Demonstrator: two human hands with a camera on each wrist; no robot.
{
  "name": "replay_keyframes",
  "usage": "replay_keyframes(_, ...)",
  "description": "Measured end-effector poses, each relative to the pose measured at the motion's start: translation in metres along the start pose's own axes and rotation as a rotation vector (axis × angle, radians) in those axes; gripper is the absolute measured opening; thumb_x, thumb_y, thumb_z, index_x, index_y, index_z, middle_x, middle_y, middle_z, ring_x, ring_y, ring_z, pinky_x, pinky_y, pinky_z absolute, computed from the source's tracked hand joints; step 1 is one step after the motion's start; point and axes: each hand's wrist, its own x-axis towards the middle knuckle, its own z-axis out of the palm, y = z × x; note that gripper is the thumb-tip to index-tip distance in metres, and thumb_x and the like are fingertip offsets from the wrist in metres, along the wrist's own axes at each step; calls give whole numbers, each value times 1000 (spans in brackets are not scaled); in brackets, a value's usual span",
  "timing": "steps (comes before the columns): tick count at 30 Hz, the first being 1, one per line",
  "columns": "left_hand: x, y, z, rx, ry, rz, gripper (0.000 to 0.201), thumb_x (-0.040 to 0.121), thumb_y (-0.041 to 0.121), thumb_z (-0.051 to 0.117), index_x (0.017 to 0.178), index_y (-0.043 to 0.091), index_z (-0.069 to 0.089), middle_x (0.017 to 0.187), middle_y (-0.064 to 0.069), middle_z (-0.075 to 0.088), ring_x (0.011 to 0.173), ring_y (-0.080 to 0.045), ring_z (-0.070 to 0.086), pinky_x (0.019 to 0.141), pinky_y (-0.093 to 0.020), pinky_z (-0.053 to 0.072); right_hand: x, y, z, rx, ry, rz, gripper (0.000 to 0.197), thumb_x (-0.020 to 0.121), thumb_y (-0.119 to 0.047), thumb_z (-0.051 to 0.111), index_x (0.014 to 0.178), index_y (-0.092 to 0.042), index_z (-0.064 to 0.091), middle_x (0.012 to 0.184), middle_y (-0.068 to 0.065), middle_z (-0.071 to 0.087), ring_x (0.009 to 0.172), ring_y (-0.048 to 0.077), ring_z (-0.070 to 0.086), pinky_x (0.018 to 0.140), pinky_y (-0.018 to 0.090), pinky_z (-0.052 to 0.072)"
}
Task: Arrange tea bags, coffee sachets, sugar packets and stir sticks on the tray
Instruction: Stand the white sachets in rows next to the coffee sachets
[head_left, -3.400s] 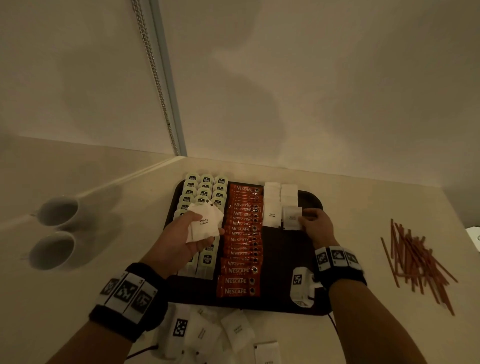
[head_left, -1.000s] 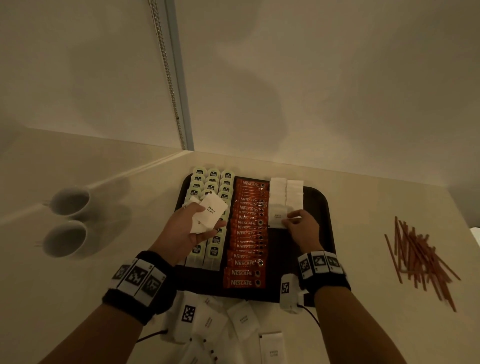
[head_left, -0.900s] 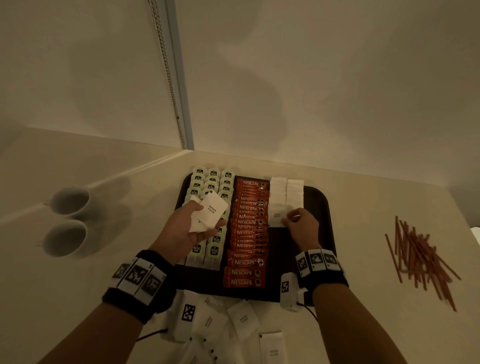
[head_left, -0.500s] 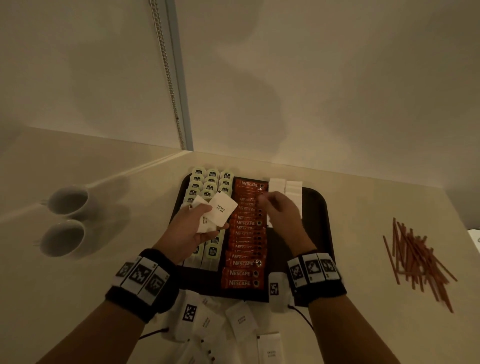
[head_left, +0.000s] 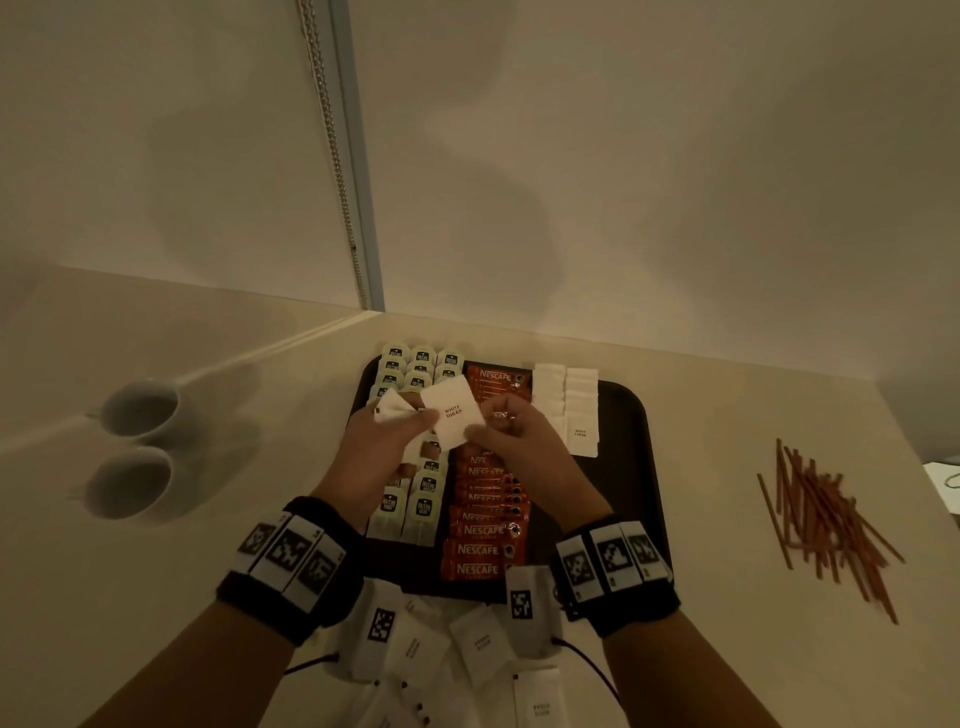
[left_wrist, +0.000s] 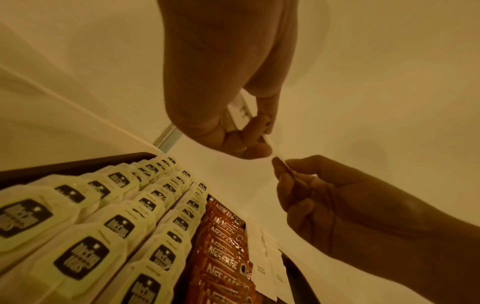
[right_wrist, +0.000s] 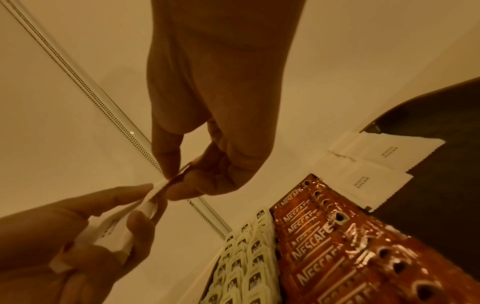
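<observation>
Left hand (head_left: 375, 447) above tray (head_left: 631, 467), fingers curled round small stack of white sugar packets (head_left: 395, 410). Right hand (head_left: 519, 441) pinches top sugar packet (head_left: 451, 415) at edge; left fingers hold same packet. On tray: tea bags (head_left: 421, 364) in left rows, coffee sachets (head_left: 485, 519) centre, laid sugar packets (head_left: 571, 405) right. Stir sticks (head_left: 826, 514) on counter, right of tray.
</observation>
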Motion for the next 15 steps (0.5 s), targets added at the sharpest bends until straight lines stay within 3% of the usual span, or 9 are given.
replay_keyframes(3, -1, 1, 2, 46, -29, 24, 9, 86, 11, 67, 89, 18, 63, 74, -3, 70, 54, -15, 63, 41, -19, 38, -8, 5, 0, 40, 6, 24, 23, 89, -17, 62, 109, -9, 57, 99, 10, 71, 90, 29, 68, 82, 43, 54)
replay_keyframes(6, -4, 1, 4, 40, -107, -25, 7, 90, 12, 60, 93, 17, 65, 85, -5, 73, 65, -21, 69, 44, -21, 41, -11, 11, -7, 83, 70, 10, 14, 89, -17, 61, 102, -12, 61, 100, 9, 70, 86, 23, 68, 73, 33, 57)
replay_keyframes(9, -4, 2, 3, -146, -188, -102, 25, 95, 10, 43, 91, 13, 67, 97, -11, 72, 76, -26, 69, 46, -23, 49, -16, 22, -27, 155, 162, 7, 16, 90, -12, 58, 104, -5, 60, 106, 12, 66, 92, 22, 68, 72, 26, 56)
replay_keyframes(12, -2, 3, 1, -381, -161, -191, 27, 96, 8, 36, 98, 3, 62, 97, -17, 69, 83, -34, 66, 51, -27, 57, -17, 39, -56, 146, 325, 51, 11, 91, -7, 55, 101, -9, 60, 108, 8, 64, 95, 19, 65, 71, 24, 55)
replay_keyframes(15, 2, 1, -2, -475, -125, -203, 24, 98, 10, 36, 101, 3, 59, 86, -15, 73, 84, -33, 67, 63, -33, 60, -10, 63, -90, -49, 513, 144, 14, 92, -11, 56, 106, -11, 58, 109, 5, 63, 96, 17, 62, 75, 26, 54)
